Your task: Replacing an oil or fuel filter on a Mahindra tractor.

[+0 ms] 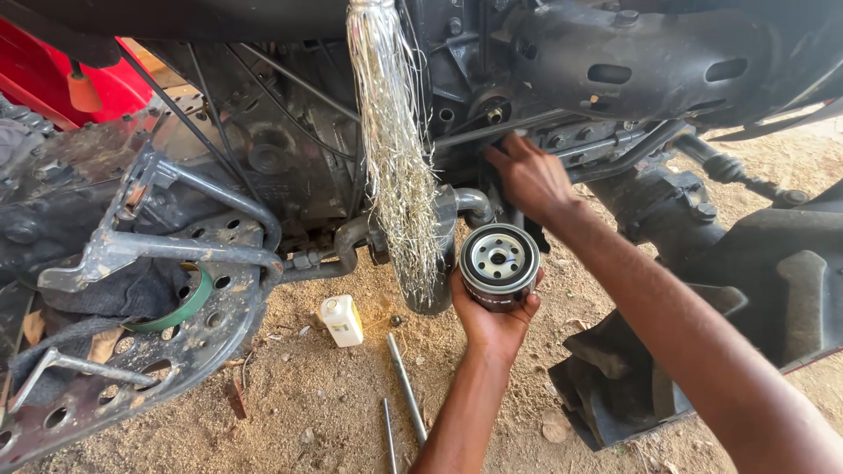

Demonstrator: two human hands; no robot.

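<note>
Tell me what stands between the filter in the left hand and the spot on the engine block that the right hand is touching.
Nothing solid: the oil filter sits in the left hand just below the right hand. A curved pipe and hanging tinsel strands lie close on its left.

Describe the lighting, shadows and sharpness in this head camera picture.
Head view: sunlight brightens the sandy ground and the silver tinsel strand; the black machine underside sits in deep shade, losing detail. The oil filter in the left hand is sharp, as is the right hand. Straight edges bow slightly toward the corners.
</note>
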